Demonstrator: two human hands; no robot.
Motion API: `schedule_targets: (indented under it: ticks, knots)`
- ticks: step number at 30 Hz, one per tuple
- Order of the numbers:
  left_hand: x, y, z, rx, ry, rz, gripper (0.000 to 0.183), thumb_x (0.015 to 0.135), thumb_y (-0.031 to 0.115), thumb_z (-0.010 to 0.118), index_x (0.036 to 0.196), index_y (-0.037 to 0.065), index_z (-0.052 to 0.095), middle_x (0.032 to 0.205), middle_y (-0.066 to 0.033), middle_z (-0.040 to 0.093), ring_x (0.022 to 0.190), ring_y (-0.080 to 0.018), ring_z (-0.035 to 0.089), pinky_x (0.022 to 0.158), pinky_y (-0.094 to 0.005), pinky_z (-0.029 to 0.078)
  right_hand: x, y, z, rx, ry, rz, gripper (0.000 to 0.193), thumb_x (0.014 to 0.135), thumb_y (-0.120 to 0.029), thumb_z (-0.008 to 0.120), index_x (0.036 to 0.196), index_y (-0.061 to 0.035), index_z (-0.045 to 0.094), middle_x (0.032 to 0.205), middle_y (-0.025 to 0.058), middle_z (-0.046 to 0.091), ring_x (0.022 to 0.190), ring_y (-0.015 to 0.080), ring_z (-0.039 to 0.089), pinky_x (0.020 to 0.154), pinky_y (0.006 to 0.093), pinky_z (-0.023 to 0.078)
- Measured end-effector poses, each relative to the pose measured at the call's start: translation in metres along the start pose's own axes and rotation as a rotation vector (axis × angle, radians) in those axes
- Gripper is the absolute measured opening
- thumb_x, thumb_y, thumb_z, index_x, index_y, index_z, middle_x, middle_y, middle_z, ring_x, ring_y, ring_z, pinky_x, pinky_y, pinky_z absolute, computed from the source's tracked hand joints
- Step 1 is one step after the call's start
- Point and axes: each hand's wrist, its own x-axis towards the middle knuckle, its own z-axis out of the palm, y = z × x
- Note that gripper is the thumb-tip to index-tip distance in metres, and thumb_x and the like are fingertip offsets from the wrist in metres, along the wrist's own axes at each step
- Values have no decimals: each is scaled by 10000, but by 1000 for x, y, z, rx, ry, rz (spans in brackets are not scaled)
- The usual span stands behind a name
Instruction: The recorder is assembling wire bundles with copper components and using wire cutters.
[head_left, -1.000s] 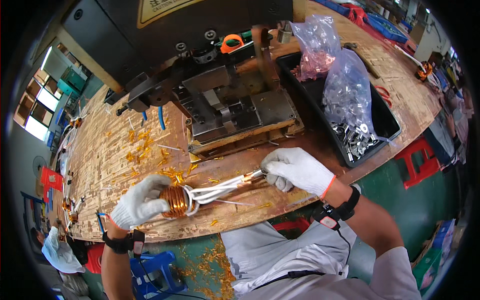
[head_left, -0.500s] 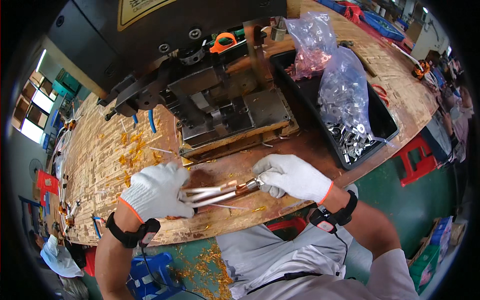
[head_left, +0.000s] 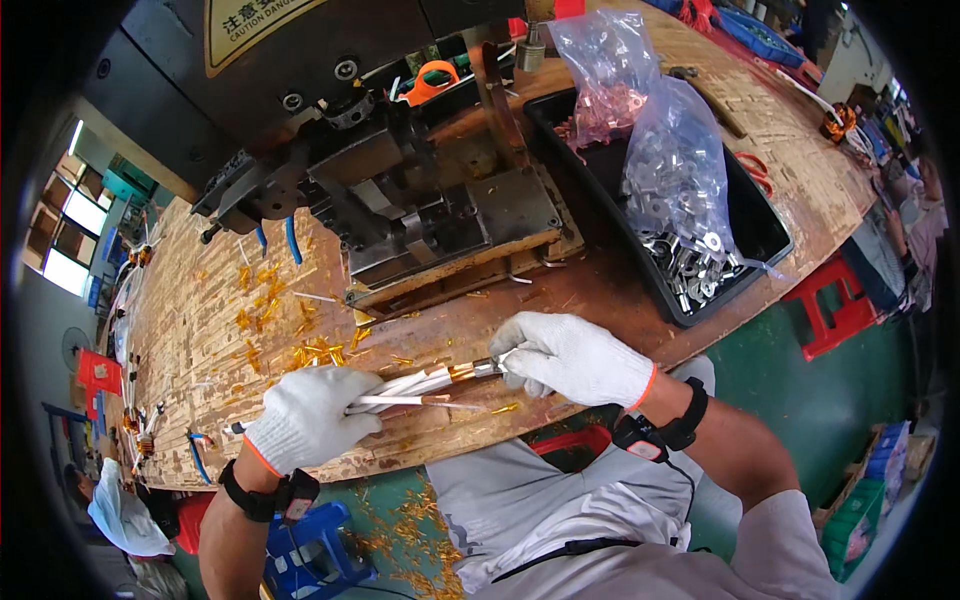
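My left hand (head_left: 315, 418), in a white knit glove, is closed around several white cables (head_left: 415, 383) above the table's front edge. Their bared copper ends (head_left: 461, 372) point right. One white cable (head_left: 395, 401) lies lower in the bunch, and its copper tip sits apart from the others. My gloved right hand (head_left: 570, 360) pinches a silvery metal terminal (head_left: 487, 367) at the ends of the upper cables. Fingers partly cover the terminal, so how far the copper goes in is hidden. Just beyond both hands stands a dark metal press (head_left: 420, 215).
Right of the press, a black tray (head_left: 690, 315) holds loose metal terminals (head_left: 685, 270), a bag of silvery terminals (head_left: 670, 180) and a bag of copper-coloured pieces (head_left: 608, 100). Yellow scraps (head_left: 318, 352) litter the worn wooden table (head_left: 200, 340). Red stool (head_left: 830, 305) and blue stool (head_left: 315, 555) stand below.
One cable now shows apart below the others, its copper tip away from the terminal. My left hand has shifted slightly down and right; my right hand still pinches the terminal.
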Motion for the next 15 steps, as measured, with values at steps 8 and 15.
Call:
schedule_targets:
  ticks: [8,15]
  knots:
    - [2,10,8,5,23,0,369,775,315,761,1094,129,742,899,-146,727,865,-357,706,753,-455,566,-11,0,7,-475,226,-188,330,958,-341,646,1179,-96,649,1087,129,695,928,329,707,796,426,576]
    - [2,3,23,83,132,43,283,694,311,808,883,110,749,789,-150,702,756,-366,698,657,-461,554,-2,-28,54,-867,307,-825,427,793,-358,734,1091,-74,619,1065,129,611,1003,298,612,805,444,501]
